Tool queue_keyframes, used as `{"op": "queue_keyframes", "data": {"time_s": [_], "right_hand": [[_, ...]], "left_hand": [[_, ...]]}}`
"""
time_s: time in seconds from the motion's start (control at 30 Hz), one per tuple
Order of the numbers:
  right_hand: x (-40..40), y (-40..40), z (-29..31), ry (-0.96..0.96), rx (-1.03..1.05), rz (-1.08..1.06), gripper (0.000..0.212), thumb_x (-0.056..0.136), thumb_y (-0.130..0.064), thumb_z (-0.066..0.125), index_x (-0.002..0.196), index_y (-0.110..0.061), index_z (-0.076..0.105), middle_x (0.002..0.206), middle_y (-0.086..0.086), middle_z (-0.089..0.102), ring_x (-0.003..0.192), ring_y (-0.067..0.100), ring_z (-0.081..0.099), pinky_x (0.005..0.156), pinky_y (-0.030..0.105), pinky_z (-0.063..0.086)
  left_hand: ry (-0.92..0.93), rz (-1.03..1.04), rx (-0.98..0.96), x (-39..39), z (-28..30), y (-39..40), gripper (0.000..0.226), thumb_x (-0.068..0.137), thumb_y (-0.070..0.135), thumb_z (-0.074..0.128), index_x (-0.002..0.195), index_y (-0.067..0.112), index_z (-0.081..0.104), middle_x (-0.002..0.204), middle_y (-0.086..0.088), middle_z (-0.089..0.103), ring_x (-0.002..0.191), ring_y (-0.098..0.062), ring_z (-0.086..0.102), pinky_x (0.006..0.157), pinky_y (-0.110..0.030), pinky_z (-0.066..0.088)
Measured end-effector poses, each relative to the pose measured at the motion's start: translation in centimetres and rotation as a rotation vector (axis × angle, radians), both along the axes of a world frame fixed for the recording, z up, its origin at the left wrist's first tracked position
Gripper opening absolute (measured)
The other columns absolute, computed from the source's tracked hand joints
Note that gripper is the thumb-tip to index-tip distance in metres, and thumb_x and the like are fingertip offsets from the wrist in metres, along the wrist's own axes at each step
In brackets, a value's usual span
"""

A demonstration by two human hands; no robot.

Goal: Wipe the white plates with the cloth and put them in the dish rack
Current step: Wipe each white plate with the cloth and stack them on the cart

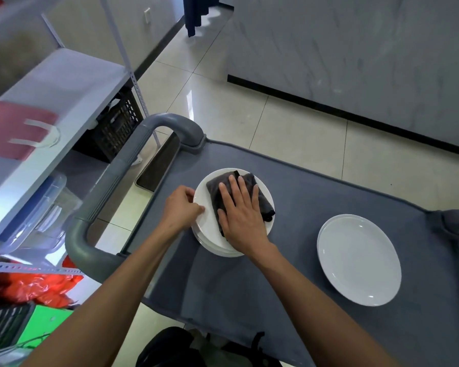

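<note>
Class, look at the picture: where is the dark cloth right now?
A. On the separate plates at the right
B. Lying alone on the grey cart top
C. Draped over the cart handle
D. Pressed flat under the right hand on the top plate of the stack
D: the right hand lies flat on the dark cloth, on the stack of white plates.

On the grey surface (289,274), open room lay between the plate stack (210,242) on the left and the second pair of plates (358,260) on the right. The cart handle (122,165) rose along the left edge, with shelving (64,83) close beyond it.
</note>
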State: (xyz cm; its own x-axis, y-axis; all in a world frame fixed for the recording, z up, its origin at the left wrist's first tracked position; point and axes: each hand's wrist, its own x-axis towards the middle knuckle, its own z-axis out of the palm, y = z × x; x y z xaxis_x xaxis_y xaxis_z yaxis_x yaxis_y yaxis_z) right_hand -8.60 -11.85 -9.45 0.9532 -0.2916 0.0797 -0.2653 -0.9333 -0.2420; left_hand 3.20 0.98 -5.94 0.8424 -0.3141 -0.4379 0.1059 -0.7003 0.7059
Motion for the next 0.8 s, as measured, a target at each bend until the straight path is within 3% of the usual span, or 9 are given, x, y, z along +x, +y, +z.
{"op": "queue_keyframes", "data": {"time_s": [0.17,0.33,0.47,0.53,0.8], "right_hand": [[-0.1,-1.4,0.2,-0.037,0.025,0.102,0.063,0.099,-0.037,0.044,0.157,-0.016,0.031,0.167,0.011,0.016,0.156,0.028,0.008,0.125,0.054,0.004],[0.1,-1.9,0.1,-0.039,0.076,0.115,0.062,0.099,-0.038,0.048,0.157,-0.021,0.033,0.167,0.008,0.019,0.156,0.027,0.01,0.125,0.053,0.006],[0.0,-1.3,0.1,-0.039,0.138,0.035,0.063,0.099,-0.042,0.047,0.157,-0.027,0.03,0.168,0.003,0.015,0.155,0.025,0.009,0.125,0.049,0.01],[0.1,-1.0,0.1,-0.029,0.157,0.006,0.063,0.1,-0.041,0.046,0.158,-0.028,0.027,0.168,0.001,0.014,0.155,0.024,0.01,0.124,0.048,0.012],[-0.6,0.0,0.4,-0.051,0.21,-0.071,0.056,0.106,-0.028,0.041,0.159,-0.021,0.026,0.167,-0.004,0.019,0.154,0.019,0.016,0.12,0.045,0.022]], "left_hand": [[0.066,-0.026,-0.011,0.1,0.6,0.2,0.023,0.083,0.009,0.07,0.096,0.019,0.054,0.099,-0.006,0.067,0.093,-0.026,0.066,0.083,-0.05,0.058],[0.295,0.086,-0.176,-0.3,0.9,0.2,0.017,0.093,-0.002,0.057,0.108,0.003,0.054,0.108,-0.021,0.066,0.091,-0.032,0.069,0.064,-0.047,0.063],[0.37,0.086,-0.26,-0.4,1.4,0.1,0.018,0.095,-0.005,0.053,0.103,0.007,0.065,0.106,-0.022,0.071,0.091,-0.034,0.072,0.067,-0.044,0.063],[0.407,0.051,-0.278,-0.3,1.7,0.1,0.023,0.097,-0.004,0.052,0.111,0.003,0.068,0.105,-0.022,0.073,0.092,-0.035,0.072,0.07,-0.043,0.063],[0.532,-0.052,-0.327,-0.2,2.2,0.9,0.035,0.099,-0.005,0.048,0.127,0.011,0.061,0.114,-0.018,0.071,0.097,-0.033,0.071,0.071,-0.042,0.063]]}}
